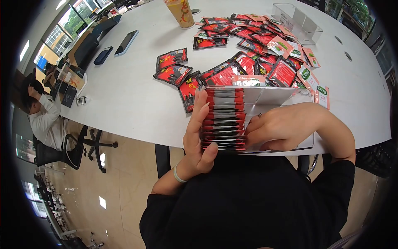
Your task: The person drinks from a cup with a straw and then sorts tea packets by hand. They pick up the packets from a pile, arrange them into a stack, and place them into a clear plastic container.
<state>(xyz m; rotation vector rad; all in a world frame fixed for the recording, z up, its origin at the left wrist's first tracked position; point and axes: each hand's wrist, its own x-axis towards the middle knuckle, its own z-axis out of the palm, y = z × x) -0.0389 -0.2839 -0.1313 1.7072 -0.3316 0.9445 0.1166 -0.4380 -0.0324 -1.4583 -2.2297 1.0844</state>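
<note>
A clear plastic box (284, 96) stands at the table's near edge, its left part filled with a row of red, black and grey packets (224, 118) on edge. My left hand (195, 137) lies along the box's left side, fingers stretched out and thumb at the near corner. Inside the box, my right hand (282, 126) has its fingers bent against the right side of the row; the fingertips are partly hidden behind the packets. Just beyond the box lies a loose pile of red and black packets (224, 76), with pink and white Cozy packets (306, 75) at its right.
A second clear box (298, 25) stands at the back right of the white table (137, 83). A drink cup (180, 13), a phone (126, 42), a dark blue case (103, 55) and glasses (81, 100) are farther left. A person (43, 112) sits at the left.
</note>
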